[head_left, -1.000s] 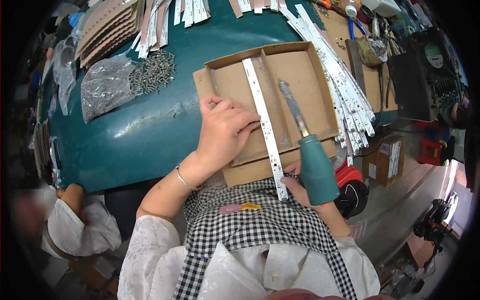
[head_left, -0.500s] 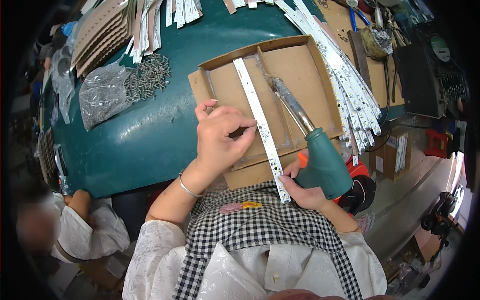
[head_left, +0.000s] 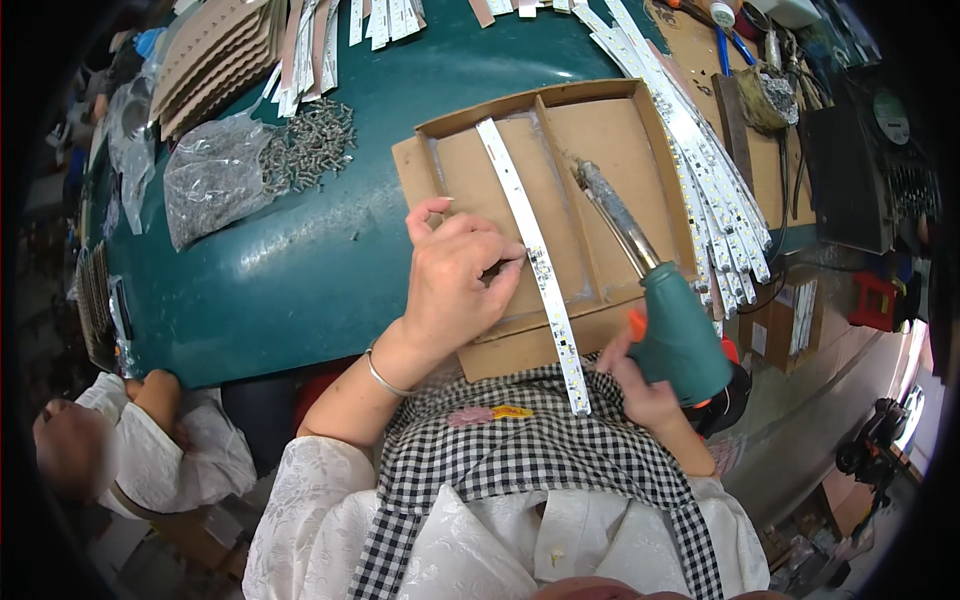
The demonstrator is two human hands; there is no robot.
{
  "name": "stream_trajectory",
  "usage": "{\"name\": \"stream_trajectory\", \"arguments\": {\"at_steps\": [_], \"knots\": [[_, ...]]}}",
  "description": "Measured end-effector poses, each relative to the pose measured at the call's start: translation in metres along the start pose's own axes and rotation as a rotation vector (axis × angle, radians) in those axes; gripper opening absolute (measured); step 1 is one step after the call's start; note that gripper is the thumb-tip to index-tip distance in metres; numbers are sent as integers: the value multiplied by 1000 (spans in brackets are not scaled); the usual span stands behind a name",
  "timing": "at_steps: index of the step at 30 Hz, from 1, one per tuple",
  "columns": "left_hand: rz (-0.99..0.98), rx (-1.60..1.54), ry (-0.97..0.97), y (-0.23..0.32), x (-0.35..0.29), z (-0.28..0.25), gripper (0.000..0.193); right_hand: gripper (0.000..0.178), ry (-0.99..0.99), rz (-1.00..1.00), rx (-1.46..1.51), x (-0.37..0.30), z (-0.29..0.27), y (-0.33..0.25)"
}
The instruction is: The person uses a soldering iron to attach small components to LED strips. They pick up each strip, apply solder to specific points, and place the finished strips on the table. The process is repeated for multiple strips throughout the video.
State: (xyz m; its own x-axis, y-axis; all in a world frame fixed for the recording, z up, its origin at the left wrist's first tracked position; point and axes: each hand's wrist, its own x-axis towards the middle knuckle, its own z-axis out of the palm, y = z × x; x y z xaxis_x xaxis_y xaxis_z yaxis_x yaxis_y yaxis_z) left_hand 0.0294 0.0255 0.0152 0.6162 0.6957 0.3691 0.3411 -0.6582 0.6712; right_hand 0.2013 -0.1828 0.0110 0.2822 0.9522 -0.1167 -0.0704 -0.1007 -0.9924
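Observation:
A narrow white LED strip board (head_left: 543,290) lies slanted across a shallow cardboard tray (head_left: 640,88), its near end sticking out over my checked apron. The thumb and forefinger of my left hand (head_left: 460,268) are pinched together at the strip's left edge, near its middle; the other fingers are raised. My right hand (head_left: 648,392), slightly blurred, is around the green handle of a soldering gun (head_left: 685,345), which hides part of it. Fingers are near the orange trigger. The gun's metal tip points up over the tray's right compartment, apart from the strip.
Left of the tray are a plastic bag (head_left: 208,190) and a pile of small metal parts (head_left: 312,145). More LED strips (head_left: 715,185) are heaped along the right. Corrugated cardboard sheets (head_left: 222,62) stand at the far left. A co-worker's arm (head_left: 158,405) rests by the table edge.
My right hand has let go of the strip's near end and moved right with the soldering gun. My left hand remains pinched at the strip's edge. The whole view has shifted slightly.

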Motion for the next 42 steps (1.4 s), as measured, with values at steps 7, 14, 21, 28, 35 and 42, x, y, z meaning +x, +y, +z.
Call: {"name": "stream_trajectory", "arguments": {"at_steps": [7, 14, 21, 28, 35, 42], "knots": [[-16, -55, -90, -5, -4, -7, 17, 78, 39, 106, 258, -16, -36, -32], [23, -57, 7, -7, -9, -2, 19, 73, -39, 151, 208, -23, -44, -45], [27, -26, 33, -6, -12, 0, 20, 70, -30, 115, 161, -17, -46, -41], [24, -51, 37, -8, -12, -1, 20, 61, -92, 129, 172, -17, -49, -41], [21, -51, 29, -8, -12, -1, 20, 63, 29, 174, 98, -14, -40, -45], [30, -43, 32, -9, -11, -1, 19, 56, -76, 122, 160, -13, -51, -45]]}}
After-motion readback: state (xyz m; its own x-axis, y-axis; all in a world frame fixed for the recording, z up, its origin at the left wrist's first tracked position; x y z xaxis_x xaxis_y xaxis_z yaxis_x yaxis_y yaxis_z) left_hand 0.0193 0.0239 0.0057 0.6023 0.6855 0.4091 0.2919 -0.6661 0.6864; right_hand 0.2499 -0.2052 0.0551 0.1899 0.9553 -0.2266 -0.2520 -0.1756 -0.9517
